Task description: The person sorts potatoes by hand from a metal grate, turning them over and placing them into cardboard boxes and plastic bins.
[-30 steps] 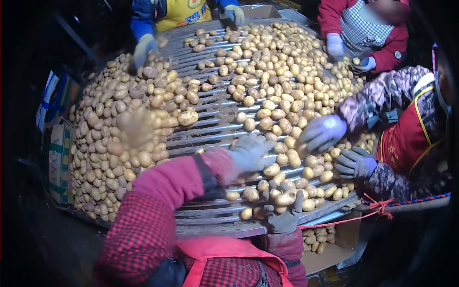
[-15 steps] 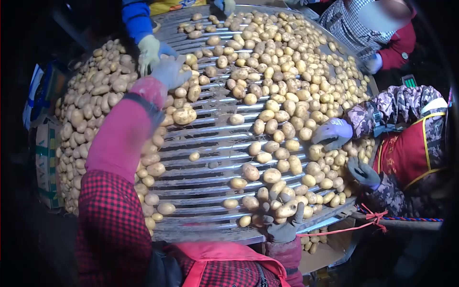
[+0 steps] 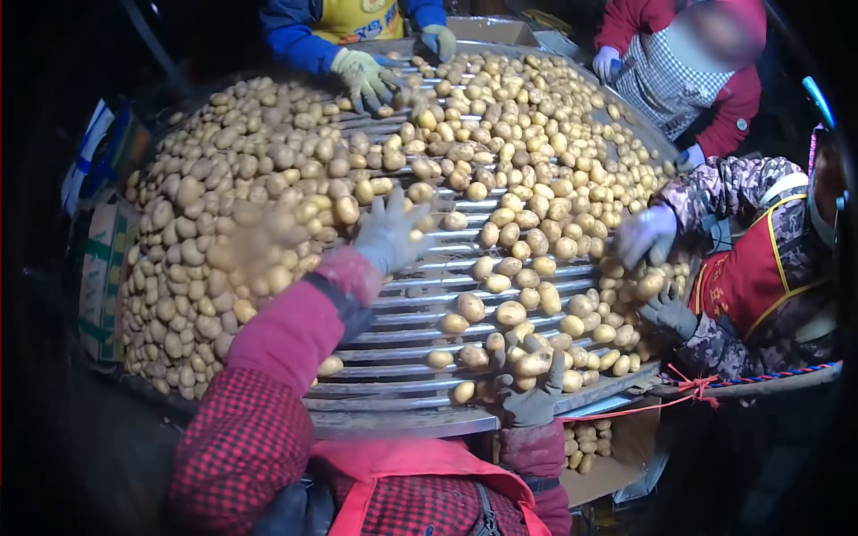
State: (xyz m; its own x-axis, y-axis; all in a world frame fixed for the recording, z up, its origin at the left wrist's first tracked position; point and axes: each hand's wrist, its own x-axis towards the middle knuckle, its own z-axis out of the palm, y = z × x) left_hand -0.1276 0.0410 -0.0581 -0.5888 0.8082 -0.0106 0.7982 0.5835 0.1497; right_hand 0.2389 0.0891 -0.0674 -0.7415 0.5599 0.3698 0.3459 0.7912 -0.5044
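Observation:
My left hand (image 3: 389,234), in a grey glove, reaches over the metal bars of the sorting table (image 3: 402,329). Its fingers are spread, at the right edge of a big heap of potatoes (image 3: 192,268), and nothing is held in them. Near the table's front edge, my right hand (image 3: 532,402), in a dirty dark glove, has its thumb and fingers around a potato (image 3: 534,364). Several loose potatoes lie on the bars beside it. A broad layer of potatoes (image 3: 545,152) covers the right and far part of the table.
A co-worker's gloved hands (image 3: 365,79) are at the far edge. At right, another co-worker's hands (image 3: 666,314) handle potatoes; a third person (image 3: 679,80) stands at the far right corner. A box of potatoes (image 3: 617,460) sits below the front edge, near a red cord (image 3: 626,411).
My left hand has moved right and nearer from the far left side, and more potatoes lie at the left heap's edge. My right hand keeps its place around the potato. The view has shifted slightly.

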